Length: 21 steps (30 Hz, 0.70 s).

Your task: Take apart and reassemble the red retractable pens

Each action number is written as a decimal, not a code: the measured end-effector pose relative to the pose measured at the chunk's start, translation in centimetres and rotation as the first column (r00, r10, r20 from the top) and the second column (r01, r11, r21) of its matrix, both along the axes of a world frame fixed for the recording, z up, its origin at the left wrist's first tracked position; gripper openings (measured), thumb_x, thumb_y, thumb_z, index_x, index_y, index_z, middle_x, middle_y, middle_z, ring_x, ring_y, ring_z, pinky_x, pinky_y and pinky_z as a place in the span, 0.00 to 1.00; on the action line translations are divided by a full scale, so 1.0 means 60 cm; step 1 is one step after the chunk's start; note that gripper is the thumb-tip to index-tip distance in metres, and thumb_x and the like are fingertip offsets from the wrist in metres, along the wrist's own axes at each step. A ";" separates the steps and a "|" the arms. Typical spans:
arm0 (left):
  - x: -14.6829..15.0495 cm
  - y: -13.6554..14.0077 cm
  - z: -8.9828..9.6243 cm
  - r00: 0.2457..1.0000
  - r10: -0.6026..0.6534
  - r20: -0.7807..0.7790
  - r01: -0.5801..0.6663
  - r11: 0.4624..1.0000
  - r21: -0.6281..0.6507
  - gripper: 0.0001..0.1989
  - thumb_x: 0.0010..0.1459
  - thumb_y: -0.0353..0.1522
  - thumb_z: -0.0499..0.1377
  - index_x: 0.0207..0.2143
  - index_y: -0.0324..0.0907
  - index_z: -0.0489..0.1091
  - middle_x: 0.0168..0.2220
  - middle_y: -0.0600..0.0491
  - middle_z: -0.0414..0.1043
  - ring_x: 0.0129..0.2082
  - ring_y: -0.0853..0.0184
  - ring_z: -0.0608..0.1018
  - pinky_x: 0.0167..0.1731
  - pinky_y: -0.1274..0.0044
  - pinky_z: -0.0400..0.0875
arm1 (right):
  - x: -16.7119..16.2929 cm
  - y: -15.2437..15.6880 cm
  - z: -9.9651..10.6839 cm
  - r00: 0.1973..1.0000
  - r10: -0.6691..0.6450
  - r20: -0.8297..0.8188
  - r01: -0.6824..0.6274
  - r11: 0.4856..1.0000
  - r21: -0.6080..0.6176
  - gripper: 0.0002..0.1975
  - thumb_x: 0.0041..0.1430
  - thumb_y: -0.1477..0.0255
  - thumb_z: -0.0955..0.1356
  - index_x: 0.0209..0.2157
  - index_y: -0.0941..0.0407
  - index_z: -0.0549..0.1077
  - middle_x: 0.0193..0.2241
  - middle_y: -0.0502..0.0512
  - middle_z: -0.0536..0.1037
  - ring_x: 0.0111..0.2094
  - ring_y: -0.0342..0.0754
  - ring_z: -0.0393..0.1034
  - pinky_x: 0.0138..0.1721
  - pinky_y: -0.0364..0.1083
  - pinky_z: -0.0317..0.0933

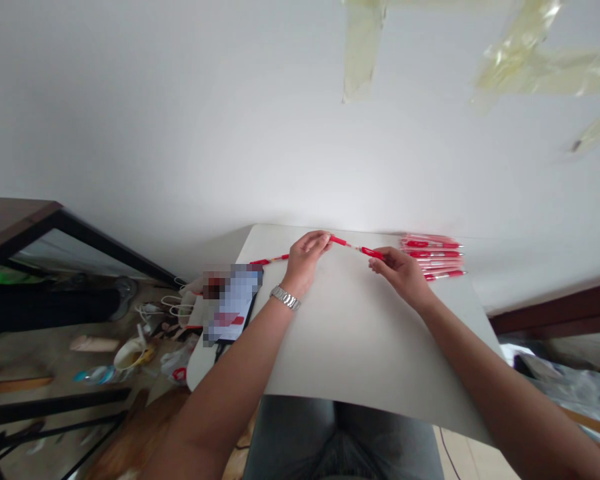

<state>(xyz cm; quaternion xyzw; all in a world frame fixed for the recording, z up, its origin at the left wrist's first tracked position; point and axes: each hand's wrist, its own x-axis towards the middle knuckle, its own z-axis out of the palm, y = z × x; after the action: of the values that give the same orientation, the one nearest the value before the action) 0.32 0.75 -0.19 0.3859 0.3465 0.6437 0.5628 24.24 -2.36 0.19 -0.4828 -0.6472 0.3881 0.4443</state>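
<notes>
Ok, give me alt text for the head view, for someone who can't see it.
The left hand and right hand hold a red pen between them over a white table. A pile of pens lies on the right; another pen and a pixelated screen are on the left.

A slim pen (354,247) is held in the air over the white table (350,347), stretched between the left hand (307,257) and the right hand (400,270). Both of its visible end portions are coloured bright red, and between them a thinner, pale section with small darker marks is seen (its details are too small to be read). The pen is kept nearly level, slightly lower at its right side in the view. Its outer ends are partly covered by the fingers.
</notes>
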 end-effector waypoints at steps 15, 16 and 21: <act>-0.005 -0.013 0.003 0.932 -0.107 -0.346 0.135 0.989 0.059 0.15 0.56 0.42 0.71 0.39 0.40 0.78 0.39 0.49 0.80 0.38 0.66 0.79 0.45 0.73 0.74 | 0.002 0.008 0.003 0.930 -0.119 -0.348 0.123 0.992 -0.011 0.15 0.63 0.54 0.74 0.40 0.51 0.77 0.35 0.53 0.81 0.38 0.48 0.77 0.43 0.50 0.74; -0.004 -0.016 0.004 0.918 -0.129 -0.375 0.162 0.985 0.058 0.15 0.56 0.42 0.71 0.39 0.40 0.78 0.39 0.48 0.80 0.39 0.66 0.80 0.45 0.73 0.74 | 0.003 0.009 0.002 0.920 -0.133 -0.368 0.132 0.991 -0.027 0.15 0.63 0.54 0.73 0.40 0.51 0.76 0.37 0.53 0.81 0.39 0.48 0.77 0.44 0.50 0.75; 0.004 -0.026 0.003 0.824 -0.237 -0.515 0.303 0.952 0.048 0.15 0.56 0.43 0.70 0.38 0.40 0.79 0.38 0.47 0.81 0.39 0.63 0.81 0.43 0.73 0.74 | 0.003 0.014 0.002 0.898 -0.165 -0.409 0.150 0.986 -0.067 0.18 0.64 0.50 0.71 0.41 0.50 0.73 0.46 0.56 0.82 0.48 0.51 0.78 0.50 0.53 0.75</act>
<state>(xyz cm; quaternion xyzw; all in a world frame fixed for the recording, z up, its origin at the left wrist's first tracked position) 0.54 -0.80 -0.04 0.6205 0.3810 0.4550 0.5126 24.45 -1.51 0.30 -0.4481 -0.4907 0.4552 0.5926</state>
